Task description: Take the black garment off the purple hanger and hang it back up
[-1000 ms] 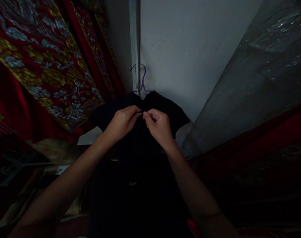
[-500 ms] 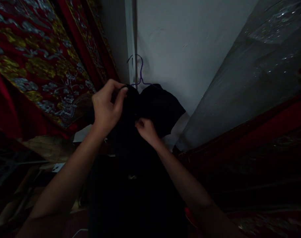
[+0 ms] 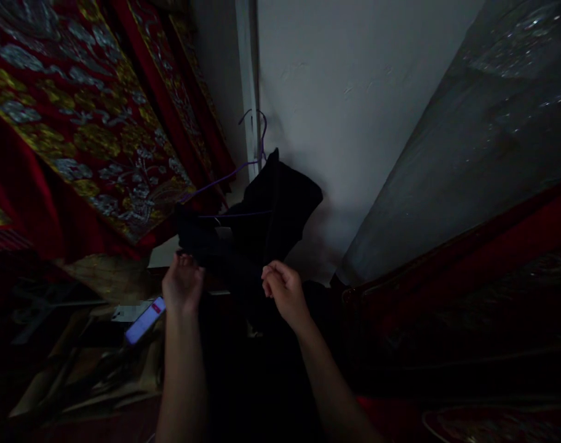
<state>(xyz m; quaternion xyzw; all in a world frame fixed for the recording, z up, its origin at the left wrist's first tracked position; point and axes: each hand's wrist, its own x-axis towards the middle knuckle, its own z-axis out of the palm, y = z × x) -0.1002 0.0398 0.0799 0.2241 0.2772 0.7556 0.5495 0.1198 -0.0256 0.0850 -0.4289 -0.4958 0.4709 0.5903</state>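
A black garment (image 3: 294, 200) hangs on a thin purple hanger (image 3: 225, 178), which is hooked over a narrow vertical pole (image 3: 248, 74). The cloth covers the hanger's right side, while its left arm is bare apart from dark cloth by the tip. My left hand (image 3: 183, 286) is below that tip, fingers curled on the edge of the cloth. To its right, my right hand (image 3: 285, 292) is closed on the front of the garment. Darkness hides the garment's lower part and the exact grip of both hands.
Red cloth with gold and silver embroidery (image 3: 100, 135) hangs at left. A clear plastic cover (image 3: 428, 154) slopes down at right above red fabric (image 3: 515, 234). A lit phone (image 3: 145, 320) lies at lower left near wooden bars (image 3: 45, 381). Behind stands a pale wall (image 3: 345, 74).
My left hand has come down from the hanger's shoulder, and the hanger's left arm is now bare and tilted. My right hand sits slightly lower. The lit phone has come into sight.
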